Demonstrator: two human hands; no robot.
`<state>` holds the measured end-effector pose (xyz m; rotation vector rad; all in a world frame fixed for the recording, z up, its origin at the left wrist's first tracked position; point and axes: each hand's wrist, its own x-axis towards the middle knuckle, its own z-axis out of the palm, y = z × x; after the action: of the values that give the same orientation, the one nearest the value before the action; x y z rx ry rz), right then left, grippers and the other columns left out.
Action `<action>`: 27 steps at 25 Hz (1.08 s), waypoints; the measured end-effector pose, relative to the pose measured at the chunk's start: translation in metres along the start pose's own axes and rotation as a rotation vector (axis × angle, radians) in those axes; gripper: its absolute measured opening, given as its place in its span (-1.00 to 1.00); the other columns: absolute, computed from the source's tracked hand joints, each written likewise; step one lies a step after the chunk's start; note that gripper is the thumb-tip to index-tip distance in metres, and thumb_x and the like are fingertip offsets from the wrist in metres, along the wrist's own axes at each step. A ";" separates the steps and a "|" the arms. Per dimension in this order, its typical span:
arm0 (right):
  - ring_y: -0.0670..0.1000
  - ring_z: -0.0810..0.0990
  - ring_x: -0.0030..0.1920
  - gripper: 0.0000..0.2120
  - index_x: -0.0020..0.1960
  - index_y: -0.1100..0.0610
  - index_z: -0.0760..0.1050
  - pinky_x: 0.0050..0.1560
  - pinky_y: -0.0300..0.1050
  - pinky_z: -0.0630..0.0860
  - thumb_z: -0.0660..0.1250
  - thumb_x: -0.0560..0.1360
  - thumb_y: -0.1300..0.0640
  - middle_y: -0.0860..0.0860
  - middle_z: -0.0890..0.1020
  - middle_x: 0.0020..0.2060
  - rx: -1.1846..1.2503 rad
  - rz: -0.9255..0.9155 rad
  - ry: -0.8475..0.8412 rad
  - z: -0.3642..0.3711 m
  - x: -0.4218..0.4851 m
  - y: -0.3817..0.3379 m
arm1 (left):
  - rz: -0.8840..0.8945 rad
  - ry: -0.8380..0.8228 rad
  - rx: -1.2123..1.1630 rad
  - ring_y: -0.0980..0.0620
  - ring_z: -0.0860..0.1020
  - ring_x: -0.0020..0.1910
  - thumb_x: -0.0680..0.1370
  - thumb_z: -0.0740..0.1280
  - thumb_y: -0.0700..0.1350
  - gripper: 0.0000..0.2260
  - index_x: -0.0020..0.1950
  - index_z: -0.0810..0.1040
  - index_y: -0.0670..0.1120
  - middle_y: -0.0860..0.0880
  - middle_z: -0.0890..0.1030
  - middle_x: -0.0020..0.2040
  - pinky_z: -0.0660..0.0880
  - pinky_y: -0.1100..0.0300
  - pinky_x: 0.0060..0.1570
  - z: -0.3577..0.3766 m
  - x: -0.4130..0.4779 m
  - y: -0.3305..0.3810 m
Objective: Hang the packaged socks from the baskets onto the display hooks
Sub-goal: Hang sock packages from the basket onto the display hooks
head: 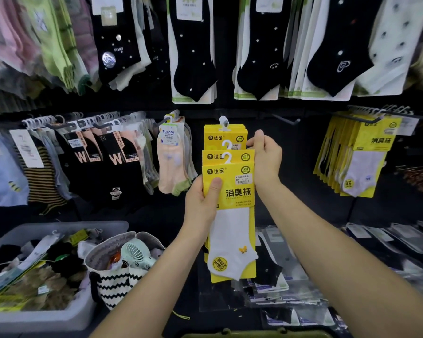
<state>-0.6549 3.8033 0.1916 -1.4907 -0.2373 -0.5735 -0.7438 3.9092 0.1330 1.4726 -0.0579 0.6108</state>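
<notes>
— Three yellow sock packs (pixel 228 184) fanned mid-rack. Left hand (pixel 202 201) grip: thumb clamped on the front pack. Right hand (pixel 266 157) pinches the rear packs' right edge, near the top white hanger (pixel 223 123).
— Judgement: feed one hanger at a time, kept level, card edges clear. Peach socks (pixel 171 167) crowd the left; bare hook (pixel 285 121) leaves room right.

I see a dark shelf (pixel 156 215) running low across the scene. A grey basket (pixel 59 226) full of sock packs sits at its near left, with a zigzag-patterned bag (pixel 117 286) just beside it. Flat clear packets (pixel 274 289) lie spread across the right.
</notes>
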 end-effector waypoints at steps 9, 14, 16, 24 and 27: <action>-0.04 0.45 -0.46 -0.55 -0.44 0.11 0.36 -0.38 -0.17 0.40 0.21 0.56 -0.07 -0.06 0.44 -0.56 0.141 -0.035 -0.168 0.016 -0.014 -0.007 | 0.002 0.067 0.023 0.18 0.65 -0.17 0.58 0.25 -0.06 -0.93 0.00 0.52 0.03 0.06 0.67 -0.09 0.56 0.33 -0.24 -0.013 0.017 0.000; -0.02 0.41 -0.41 -0.59 -0.42 0.16 0.43 -0.35 -0.10 0.37 0.28 0.55 0.00 -0.03 0.43 -0.50 0.034 -0.111 -0.238 0.015 -0.012 -0.005 | 0.009 0.088 0.096 0.07 0.65 -0.08 0.59 0.22 -0.05 -0.86 0.07 0.52 -0.05 0.00 0.66 -0.04 0.59 0.14 -0.07 -0.019 0.023 0.001; 0.02 0.47 -0.33 -0.60 -0.30 0.26 0.50 -0.27 -0.04 0.44 0.25 0.55 -0.02 0.04 0.50 -0.41 0.015 -0.068 -0.196 0.014 -0.006 -0.004 | 0.030 0.096 0.101 0.15 0.65 -0.15 0.61 0.20 -0.08 -0.88 -0.01 0.53 -0.01 0.04 0.66 -0.10 0.60 0.23 -0.15 -0.020 0.023 0.003; -0.13 0.43 -0.36 -0.66 -0.32 0.03 0.40 -0.30 -0.22 0.39 0.15 0.60 -0.04 -0.10 0.46 -0.41 -0.065 -0.018 -0.121 0.009 0.006 0.001 | -0.004 0.059 0.168 0.03 0.65 -0.12 0.62 0.18 -0.11 -0.80 0.04 0.54 -0.19 -0.09 0.67 -0.08 0.59 0.19 -0.14 -0.021 0.018 -0.001; -0.13 0.41 -0.37 -0.65 -0.33 0.04 0.37 -0.32 -0.24 0.38 0.13 0.60 -0.05 -0.09 0.45 -0.41 -0.071 -0.001 -0.076 0.006 0.008 0.006 | -0.006 0.016 0.189 -0.09 0.65 -0.09 0.62 0.17 -0.12 -0.77 0.05 0.53 -0.25 -0.16 0.66 -0.06 0.58 0.05 -0.09 -0.017 0.016 -0.002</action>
<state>-0.6443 3.8070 0.1909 -1.5832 -0.2789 -0.5312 -0.7354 3.9308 0.1352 1.6497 0.0172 0.6364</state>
